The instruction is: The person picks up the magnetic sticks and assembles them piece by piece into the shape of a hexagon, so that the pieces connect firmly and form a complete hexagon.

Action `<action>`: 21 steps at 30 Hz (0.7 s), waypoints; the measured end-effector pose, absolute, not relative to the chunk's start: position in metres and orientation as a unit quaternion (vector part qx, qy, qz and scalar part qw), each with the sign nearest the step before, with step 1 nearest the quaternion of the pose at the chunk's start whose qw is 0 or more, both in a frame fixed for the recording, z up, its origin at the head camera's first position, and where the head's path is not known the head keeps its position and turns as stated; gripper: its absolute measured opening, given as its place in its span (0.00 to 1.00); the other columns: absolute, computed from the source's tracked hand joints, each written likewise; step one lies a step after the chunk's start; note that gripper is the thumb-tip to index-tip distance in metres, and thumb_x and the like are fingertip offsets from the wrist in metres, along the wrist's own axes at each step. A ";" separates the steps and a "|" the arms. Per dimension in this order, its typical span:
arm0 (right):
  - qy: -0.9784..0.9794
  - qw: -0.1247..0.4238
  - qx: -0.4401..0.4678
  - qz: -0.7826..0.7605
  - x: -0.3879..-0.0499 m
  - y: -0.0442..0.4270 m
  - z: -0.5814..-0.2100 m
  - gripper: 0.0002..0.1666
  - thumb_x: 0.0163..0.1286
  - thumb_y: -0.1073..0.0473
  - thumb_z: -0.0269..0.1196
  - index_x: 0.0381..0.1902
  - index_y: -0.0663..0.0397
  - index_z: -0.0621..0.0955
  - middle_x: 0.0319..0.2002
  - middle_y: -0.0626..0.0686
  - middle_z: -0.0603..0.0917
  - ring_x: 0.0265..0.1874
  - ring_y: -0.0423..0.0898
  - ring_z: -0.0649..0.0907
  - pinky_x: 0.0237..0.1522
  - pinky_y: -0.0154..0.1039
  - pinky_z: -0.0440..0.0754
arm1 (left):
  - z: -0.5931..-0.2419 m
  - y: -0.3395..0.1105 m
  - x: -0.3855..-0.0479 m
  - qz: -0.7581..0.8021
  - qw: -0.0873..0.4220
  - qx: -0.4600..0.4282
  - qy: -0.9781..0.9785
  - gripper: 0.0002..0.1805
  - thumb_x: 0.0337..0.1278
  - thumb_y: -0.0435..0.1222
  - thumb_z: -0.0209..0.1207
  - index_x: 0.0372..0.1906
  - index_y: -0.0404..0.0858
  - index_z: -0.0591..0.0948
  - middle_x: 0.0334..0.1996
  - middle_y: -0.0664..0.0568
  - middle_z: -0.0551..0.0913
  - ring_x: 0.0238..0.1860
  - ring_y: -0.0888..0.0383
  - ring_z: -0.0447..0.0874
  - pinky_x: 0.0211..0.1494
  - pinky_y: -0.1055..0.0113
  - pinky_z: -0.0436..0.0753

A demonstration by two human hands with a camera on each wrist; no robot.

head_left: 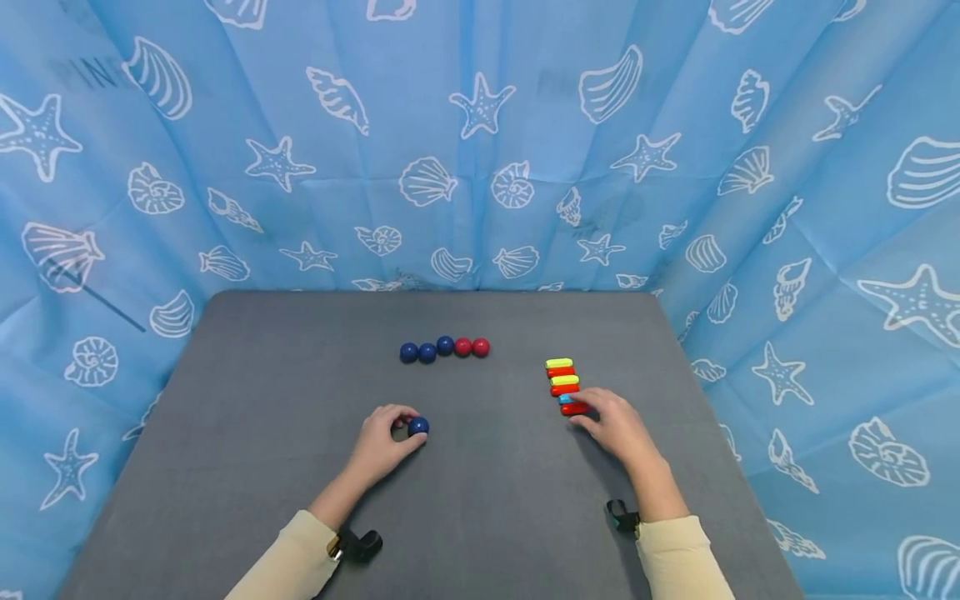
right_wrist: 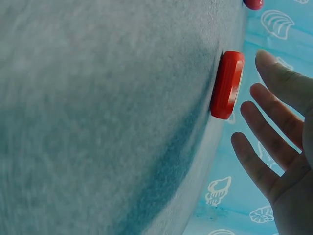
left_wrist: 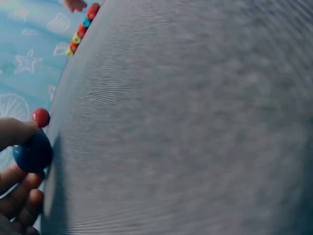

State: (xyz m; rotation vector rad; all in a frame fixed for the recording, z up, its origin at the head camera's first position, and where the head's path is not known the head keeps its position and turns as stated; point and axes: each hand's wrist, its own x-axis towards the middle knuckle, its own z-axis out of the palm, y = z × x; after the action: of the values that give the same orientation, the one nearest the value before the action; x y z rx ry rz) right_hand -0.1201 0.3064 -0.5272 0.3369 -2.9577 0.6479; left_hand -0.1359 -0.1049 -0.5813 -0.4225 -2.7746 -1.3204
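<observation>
My left hand (head_left: 379,444) pinches a dark blue ball (head_left: 418,427) between thumb and fingers, low over the table; the left wrist view shows the same blue ball (left_wrist: 33,152) at the fingertips. My right hand (head_left: 617,423) hovers by the near end of a column of small rod-shaped pieces, fingers spread. Nearest to it are a red rod (head_left: 574,409) and a light blue rod (head_left: 565,399), partly hidden by the fingers. In the right wrist view the ribbed red rod (right_wrist: 227,85) stands apart from the fingers (right_wrist: 266,115), with nothing held.
Three blue balls (head_left: 427,353) and two red balls (head_left: 472,347) form a row toward the back of the grey table (head_left: 300,367). Yellow rods (head_left: 558,363) and red rods (head_left: 565,390) alternate farther up the column. A blue shell-print curtain (head_left: 420,108) hangs behind.
</observation>
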 end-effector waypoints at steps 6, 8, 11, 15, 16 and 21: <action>-0.972 0.041 0.103 0.207 -0.122 0.302 -0.529 0.23 0.57 0.60 0.77 0.51 0.55 0.86 0.49 0.58 0.86 0.50 0.57 0.83 0.54 0.57 0.80 | -0.594 -0.107 -0.133 -0.436 0.056 -0.166 -0.883 0.17 0.52 0.44 0.74 0.46 0.49 0.84 0.38 0.59 0.81 0.39 0.61 0.73 0.49 0.57 0.66; -0.973 0.037 0.098 0.205 -0.122 0.302 -0.530 0.22 0.57 0.59 0.77 0.50 0.55 0.86 0.50 0.58 0.86 0.50 0.57 0.83 0.54 0.57 0.80 | -0.597 -0.108 -0.132 -0.438 0.062 -0.170 -0.881 0.17 0.52 0.44 0.74 0.47 0.49 0.84 0.38 0.60 0.82 0.40 0.61 0.73 0.49 0.58 0.64; -0.975 0.030 0.092 0.200 -0.121 0.302 -0.532 0.22 0.58 0.59 0.76 0.50 0.54 0.86 0.51 0.57 0.86 0.52 0.56 0.82 0.55 0.56 0.80 | -0.599 -0.108 -0.130 -0.442 0.063 -0.164 -0.880 0.18 0.52 0.44 0.74 0.48 0.49 0.85 0.39 0.59 0.82 0.40 0.62 0.72 0.49 0.58 0.64; -0.977 0.028 0.077 0.196 -0.120 0.304 -0.534 0.22 0.58 0.59 0.76 0.51 0.54 0.86 0.52 0.57 0.85 0.53 0.56 0.81 0.55 0.56 0.80 | -0.596 -0.107 -0.129 -0.445 0.058 -0.148 -0.881 0.17 0.52 0.44 0.74 0.48 0.50 0.85 0.39 0.60 0.81 0.41 0.62 0.72 0.49 0.58 0.65; -0.978 0.027 0.072 0.194 -0.120 0.304 -0.534 0.22 0.58 0.60 0.76 0.51 0.54 0.86 0.52 0.57 0.85 0.53 0.56 0.81 0.55 0.55 0.80 | -0.596 -0.108 -0.128 -0.443 0.060 -0.146 -0.882 0.17 0.52 0.44 0.74 0.48 0.50 0.85 0.39 0.60 0.81 0.40 0.62 0.73 0.49 0.58 0.66; -0.983 0.014 0.055 0.174 -0.122 0.305 -0.535 0.21 0.58 0.60 0.76 0.50 0.56 0.86 0.50 0.57 0.84 0.52 0.56 0.80 0.53 0.55 0.81 | -0.593 -0.106 -0.127 -0.420 0.079 -0.151 -0.891 0.18 0.52 0.44 0.74 0.48 0.48 0.85 0.40 0.59 0.83 0.41 0.61 0.74 0.49 0.57 0.67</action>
State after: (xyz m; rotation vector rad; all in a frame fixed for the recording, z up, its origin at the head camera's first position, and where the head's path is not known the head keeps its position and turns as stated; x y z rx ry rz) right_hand -0.1221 0.3048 -0.5348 0.1714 -3.0614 0.5409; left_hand -0.1274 -0.1060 -0.5929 -0.4533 -2.6679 -1.2581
